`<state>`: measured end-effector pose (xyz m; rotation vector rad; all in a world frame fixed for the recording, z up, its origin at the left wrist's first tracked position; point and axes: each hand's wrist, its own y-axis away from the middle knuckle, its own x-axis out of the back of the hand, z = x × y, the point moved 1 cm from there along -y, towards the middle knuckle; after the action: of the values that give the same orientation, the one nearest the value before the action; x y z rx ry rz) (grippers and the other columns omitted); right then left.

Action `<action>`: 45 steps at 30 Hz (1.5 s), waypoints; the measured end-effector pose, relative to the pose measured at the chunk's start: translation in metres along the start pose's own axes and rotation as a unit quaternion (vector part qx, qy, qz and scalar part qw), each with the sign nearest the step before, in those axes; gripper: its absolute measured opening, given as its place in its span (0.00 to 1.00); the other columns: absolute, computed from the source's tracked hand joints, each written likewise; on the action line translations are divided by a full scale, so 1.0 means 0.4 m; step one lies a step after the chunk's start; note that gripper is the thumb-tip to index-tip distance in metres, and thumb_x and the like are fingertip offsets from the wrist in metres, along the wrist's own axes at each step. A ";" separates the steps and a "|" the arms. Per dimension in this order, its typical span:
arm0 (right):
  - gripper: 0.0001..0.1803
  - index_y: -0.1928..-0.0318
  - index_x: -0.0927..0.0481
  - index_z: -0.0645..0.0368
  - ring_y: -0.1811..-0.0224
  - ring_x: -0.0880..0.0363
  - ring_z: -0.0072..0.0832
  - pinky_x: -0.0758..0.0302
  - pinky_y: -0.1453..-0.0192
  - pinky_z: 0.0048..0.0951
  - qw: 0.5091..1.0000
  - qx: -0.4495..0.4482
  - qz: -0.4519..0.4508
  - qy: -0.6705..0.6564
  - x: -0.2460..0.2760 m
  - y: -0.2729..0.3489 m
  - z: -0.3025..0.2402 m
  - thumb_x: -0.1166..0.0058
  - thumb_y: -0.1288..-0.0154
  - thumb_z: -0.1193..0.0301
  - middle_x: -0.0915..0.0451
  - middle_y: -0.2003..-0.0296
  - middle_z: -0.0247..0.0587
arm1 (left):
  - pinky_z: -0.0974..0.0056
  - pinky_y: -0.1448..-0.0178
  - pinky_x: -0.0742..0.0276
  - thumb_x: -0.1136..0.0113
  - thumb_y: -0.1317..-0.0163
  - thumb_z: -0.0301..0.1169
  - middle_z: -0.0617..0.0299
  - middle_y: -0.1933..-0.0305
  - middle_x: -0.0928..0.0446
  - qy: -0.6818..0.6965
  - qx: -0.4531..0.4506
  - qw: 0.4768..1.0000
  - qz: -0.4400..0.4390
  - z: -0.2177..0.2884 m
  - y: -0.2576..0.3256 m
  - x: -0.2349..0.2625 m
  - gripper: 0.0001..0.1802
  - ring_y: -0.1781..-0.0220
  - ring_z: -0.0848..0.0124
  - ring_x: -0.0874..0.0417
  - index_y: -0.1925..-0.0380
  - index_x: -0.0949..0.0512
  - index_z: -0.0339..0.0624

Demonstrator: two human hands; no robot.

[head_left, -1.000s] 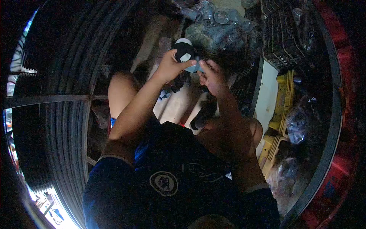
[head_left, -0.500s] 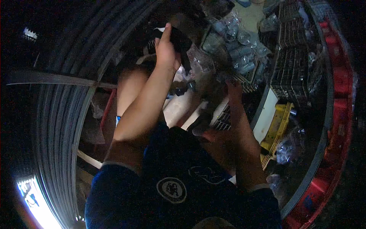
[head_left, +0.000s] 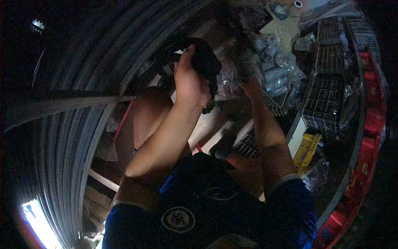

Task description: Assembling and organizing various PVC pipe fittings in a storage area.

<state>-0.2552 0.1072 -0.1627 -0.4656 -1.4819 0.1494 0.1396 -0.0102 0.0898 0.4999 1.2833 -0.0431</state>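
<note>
My left hand (head_left: 191, 81) is closed around a bulky black object (head_left: 204, 58), its thumb pointing up along the near side. In the gloom the object's kind cannot be made out. A crumpled clear plastic bag (head_left: 229, 81) hangs or lies just right of it. My right hand (head_left: 251, 88) reaches to that bag's right edge with its fingers bent together. Whatever they hold is too dark to tell. Beneath both arms my bare legs (head_left: 151, 118) show.
Clear plastic cups and bottles (head_left: 280, 74) sit in a heap beyond my right hand. Stacked black crates (head_left: 325, 95) stand on the right, near a yellow plastic piece (head_left: 306, 151) and a long red edge (head_left: 369, 137). A corrugated metal wall (head_left: 62, 166) curves along the left.
The view has shifted, so the surroundings sit lower and further right. My right hand has moved up toward the plastic bag. My left hand still holds the black object.
</note>
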 end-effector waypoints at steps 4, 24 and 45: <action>0.33 0.52 0.18 0.59 0.47 0.21 0.46 0.23 0.44 0.44 0.948 -0.048 -0.313 0.030 -0.034 -0.063 -0.040 0.30 0.51 0.47 0.20 0.50 0.50 | 0.58 0.52 0.19 0.43 0.36 0.35 0.61 0.58 0.19 0.007 -0.002 1.000 0.029 0.049 0.026 -0.006 0.14 0.57 0.64 0.16 0.51 0.25 0.45; 0.14 0.60 0.19 0.57 0.60 0.22 0.33 0.23 0.54 0.36 0.914 -0.276 -0.196 -0.222 0.033 0.522 -0.311 0.41 0.35 0.59 0.21 0.63 0.44 | 0.54 0.42 0.26 0.51 0.33 0.41 0.53 0.50 0.19 -0.084 0.002 0.996 0.031 0.051 0.059 -0.012 0.20 0.48 0.57 0.20 0.49 0.24 0.39; 0.26 0.44 0.23 0.58 0.38 0.29 0.45 0.24 0.43 0.46 0.956 0.021 -0.252 -0.149 -0.481 0.595 -0.481 0.42 0.40 0.58 0.31 0.37 0.56 | 0.50 0.40 0.30 0.53 0.32 0.47 0.50 0.43 0.23 -0.184 0.026 0.982 0.047 -0.063 0.056 -0.010 0.27 0.43 0.55 0.23 0.43 0.27 0.38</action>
<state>-0.0422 0.2099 -0.4359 -0.0177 -1.8453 -0.1607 0.1226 0.0186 0.0961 0.5674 0.8984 -0.0864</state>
